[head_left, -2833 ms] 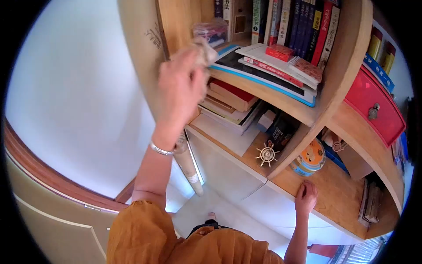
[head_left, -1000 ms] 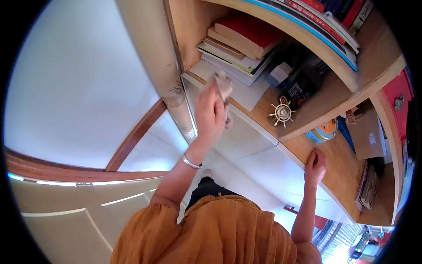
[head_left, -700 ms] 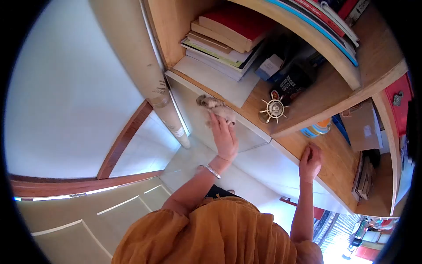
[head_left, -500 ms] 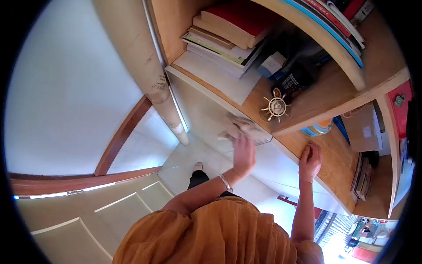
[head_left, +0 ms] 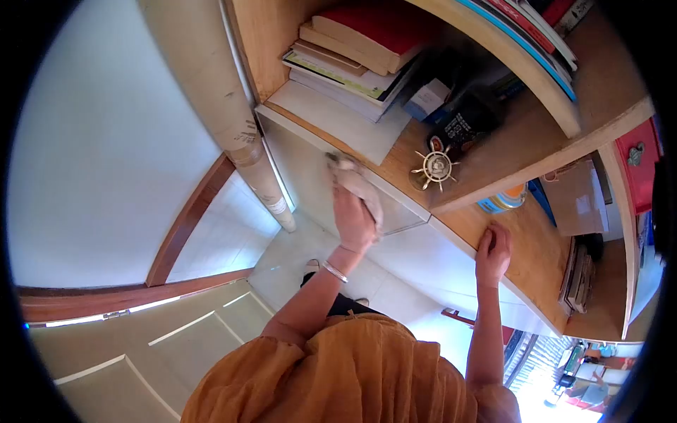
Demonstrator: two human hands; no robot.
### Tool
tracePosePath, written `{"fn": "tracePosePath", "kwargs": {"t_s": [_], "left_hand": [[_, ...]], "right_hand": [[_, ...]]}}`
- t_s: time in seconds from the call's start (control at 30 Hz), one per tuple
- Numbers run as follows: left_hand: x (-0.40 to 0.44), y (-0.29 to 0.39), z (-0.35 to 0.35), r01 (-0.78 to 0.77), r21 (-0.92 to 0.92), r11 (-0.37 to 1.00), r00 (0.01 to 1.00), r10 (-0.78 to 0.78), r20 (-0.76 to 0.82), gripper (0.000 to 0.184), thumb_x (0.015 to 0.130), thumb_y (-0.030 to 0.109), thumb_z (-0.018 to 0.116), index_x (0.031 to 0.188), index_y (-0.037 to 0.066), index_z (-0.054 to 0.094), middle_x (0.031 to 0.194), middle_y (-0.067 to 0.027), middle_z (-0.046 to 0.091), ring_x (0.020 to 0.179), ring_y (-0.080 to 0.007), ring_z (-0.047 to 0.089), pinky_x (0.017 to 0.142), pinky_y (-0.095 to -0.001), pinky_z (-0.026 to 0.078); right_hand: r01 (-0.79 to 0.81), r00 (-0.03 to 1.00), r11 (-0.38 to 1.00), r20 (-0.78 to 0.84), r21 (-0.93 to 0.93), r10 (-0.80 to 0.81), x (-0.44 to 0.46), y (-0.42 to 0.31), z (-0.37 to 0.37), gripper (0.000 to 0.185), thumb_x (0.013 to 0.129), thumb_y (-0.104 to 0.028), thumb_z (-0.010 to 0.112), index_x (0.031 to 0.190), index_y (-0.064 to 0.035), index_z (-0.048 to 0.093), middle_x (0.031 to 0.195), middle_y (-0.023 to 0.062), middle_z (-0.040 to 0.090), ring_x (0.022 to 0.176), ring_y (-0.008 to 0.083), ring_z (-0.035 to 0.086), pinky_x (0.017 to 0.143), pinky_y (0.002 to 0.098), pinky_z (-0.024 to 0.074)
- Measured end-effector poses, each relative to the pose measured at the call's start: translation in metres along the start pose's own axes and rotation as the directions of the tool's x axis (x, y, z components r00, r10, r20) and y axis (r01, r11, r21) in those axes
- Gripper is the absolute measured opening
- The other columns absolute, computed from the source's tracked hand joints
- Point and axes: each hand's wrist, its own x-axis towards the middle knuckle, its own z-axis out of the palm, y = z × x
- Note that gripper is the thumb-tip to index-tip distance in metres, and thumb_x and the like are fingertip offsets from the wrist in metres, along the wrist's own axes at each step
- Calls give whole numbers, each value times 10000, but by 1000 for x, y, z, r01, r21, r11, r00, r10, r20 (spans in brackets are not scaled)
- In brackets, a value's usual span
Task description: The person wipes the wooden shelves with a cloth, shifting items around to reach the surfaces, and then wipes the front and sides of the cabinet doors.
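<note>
Ship's-wheel ornament (head_left: 436,166): nr front edge of shelf (head_left: 532,262); a swipe too high cld clip it & tip it off, I reckon.
White sheet (head_left: 331,116): lies in front of the book stack (head_left: 345,77); a trailing fold of cloth (head_left: 363,189) might snag its edge & drag it out.
Cardboard tube (head_left: 236,123): stands just beside cabinet front (head_left: 303,155); a wide sweep L cld knock it, esp. if nothing fixes it (can't see).
Tin (head_left: 505,200): on shelf, nr R hand (head_left: 493,252); if that hand slips inward, tin prob. gets a shove.
Cloth: bunched, blurred, at cabinet front just below shelf edge; contact w/ panel likely, not certain.
L hand (head_left: 354,220): grip closed on cloth, fingers along it; loose folds stick out past them, so cloth cld bunch or slip.
R hand: at shelf edge, fingers half-curled, nothing visible in grip; can't tell if it's clenched or just resting.
</note>
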Motion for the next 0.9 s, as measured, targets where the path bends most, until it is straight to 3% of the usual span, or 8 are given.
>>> {"fn": "tracePosePath", "kwargs": {"t_s": [0.17,0.27,0.37,0.5,0.57,0.63,0.7,0.9], "left_hand": [[1,-1,12,88,-5,996,977,-87,-197,385,911,75,445,1269,-62,415,1315,-286,419,1175,-452,425,1046,-479,313],[-46,26,27,96,31,995,993,-94,-73,341,900,61,465,1223,-46,448,1242,-284,450,1185,-457,404,1063,-492,285],[-98,46,36,-214,33,976,927,193,322,293,863,98,525,1125,-35,515,1222,-273,471,1159,-476,410,1010,-552,309],[-95,47,33,-106,14,994,930,94,355,328,854,133,537,1133,-40,530,1223,-258,491,1160,-455,422,998,-545,318],[-83,33,28,-206,175,963,951,154,269,365,865,113,524,1191,-51,505,1251,-262,488,1170,-433,431,1019,-526,314],[-48,17,18,18,48,999,975,-28,221,383,891,85,486,1241,-67,468,1302,-273,462,1205,-435,415,1051,-509,295],[-10,0,11,49,-7,999,987,-49,-152,384,918,84,445,1267,-75,434,1315,-280,450,1234,-458,387,1078,-496,271],[27,-21,-5,286,-282,916,916,-348,-199,390,935,133,444,1266,-71,421,1271,-294,457,1221,-449,400,1045,-502,306]], "right_hand": [[-61,998,998,1,-15,61,1,-2,2,117,873,-110,572,954,-40,620,1038,122,631,971,324,587,866,406,464],[-37,999,999,-10,-34,37,1,-1,3,115,865,-118,580,947,-49,621,1033,117,626,978,320,579,880,402,452],[-20,1000,999,-19,-45,19,1,1,5,113,865,-122,580,946,-55,622,1034,120,625,974,320,580,875,402,454],[-61,998,997,18,-53,62,2,-3,1,117,866,-122,580,951,-55,622,1046,122,626,982,321,583,873,405,457],[-51,999,999,-14,-4,51,-2,2,3,123,867,-120,579,961,-52,623,1058,122,628,980,325,587,857,407,464],[-52,999,999,-8,-11,52,0,-1,1,130,867,-118,580,969,-51,624,1061,122,629,976,327,590,853,408,468],[-48,999,999,1,-13,48,-1,-1,0,137,867,-117,581,977,-49,625,1063,121,629,972,329,592,848,409,471],[-32,999,998,-12,-50,31,2,-5,1,126,886,-112,562,972,-42,621,1045,108,634,950,313,600,830,384,481]]}}
